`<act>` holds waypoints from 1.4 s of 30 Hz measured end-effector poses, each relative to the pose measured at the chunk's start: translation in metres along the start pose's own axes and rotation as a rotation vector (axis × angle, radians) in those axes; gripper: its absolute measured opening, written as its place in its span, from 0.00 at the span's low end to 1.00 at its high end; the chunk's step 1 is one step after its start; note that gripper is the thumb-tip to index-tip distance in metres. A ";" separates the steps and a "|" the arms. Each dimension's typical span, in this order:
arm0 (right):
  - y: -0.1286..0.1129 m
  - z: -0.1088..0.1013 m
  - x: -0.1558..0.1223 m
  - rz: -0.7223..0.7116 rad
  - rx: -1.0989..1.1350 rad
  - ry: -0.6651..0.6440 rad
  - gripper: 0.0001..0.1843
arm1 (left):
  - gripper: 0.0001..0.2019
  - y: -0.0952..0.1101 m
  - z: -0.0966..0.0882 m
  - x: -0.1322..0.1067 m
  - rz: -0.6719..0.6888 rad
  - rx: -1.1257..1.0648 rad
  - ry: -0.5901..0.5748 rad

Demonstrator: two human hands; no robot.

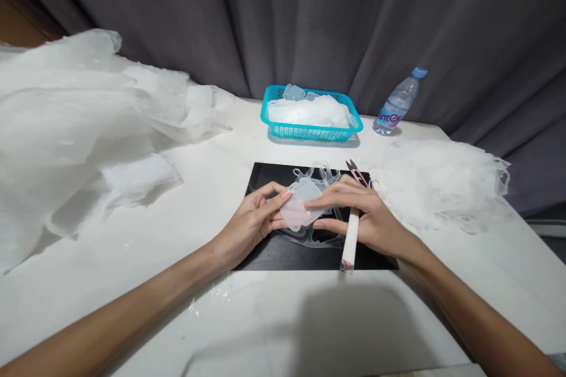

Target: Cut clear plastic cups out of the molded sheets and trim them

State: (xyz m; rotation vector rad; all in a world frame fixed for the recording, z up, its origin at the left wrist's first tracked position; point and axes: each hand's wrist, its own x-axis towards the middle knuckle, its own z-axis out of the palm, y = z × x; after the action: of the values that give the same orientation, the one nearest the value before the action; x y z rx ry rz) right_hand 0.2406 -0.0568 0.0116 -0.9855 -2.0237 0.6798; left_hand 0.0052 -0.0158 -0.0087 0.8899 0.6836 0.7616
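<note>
My left hand (260, 212) pinches a small, rounded, translucent silicone-like piece (300, 206) by its left edge, between thumb and fingers. My right hand (360, 209) is at the piece's right side, with a fingertip on its face and the thumb apart below. A flat white stick (351, 241) with a reddish end juts down from inside the right hand's grip. Small pinkish snips (356, 171) show their dark blades just beyond the right knuckles; whether the hand holds them is hidden. Clear looped scrap (322, 174) lies under and behind the piece on a black mat (260, 256).
A turquoise basket (309, 131) with white and clear pieces stands at the back. Right of it is a water bottle (395, 106). Piles of translucent white sheets (88, 112) and stringy scrap (442, 182) flank the mat on the white table (198, 200). A grey curtain (300, 23) hangs behind.
</note>
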 end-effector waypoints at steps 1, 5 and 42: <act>0.001 0.000 0.000 -0.018 -0.009 0.008 0.17 | 0.11 0.000 0.000 0.000 -0.009 -0.002 0.007; 0.005 0.001 0.001 -0.010 -0.004 0.037 0.14 | 0.12 0.001 0.002 -0.002 -0.019 -0.003 0.011; 0.005 0.020 -0.007 0.199 0.063 0.274 0.34 | 0.26 -0.014 -0.017 -0.010 0.489 1.408 -0.212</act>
State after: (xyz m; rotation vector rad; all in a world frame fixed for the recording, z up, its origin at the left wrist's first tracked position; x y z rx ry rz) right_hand 0.2296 -0.0623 -0.0060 -1.1845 -1.6721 0.6688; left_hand -0.0093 -0.0223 -0.0265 2.4477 0.7860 0.5101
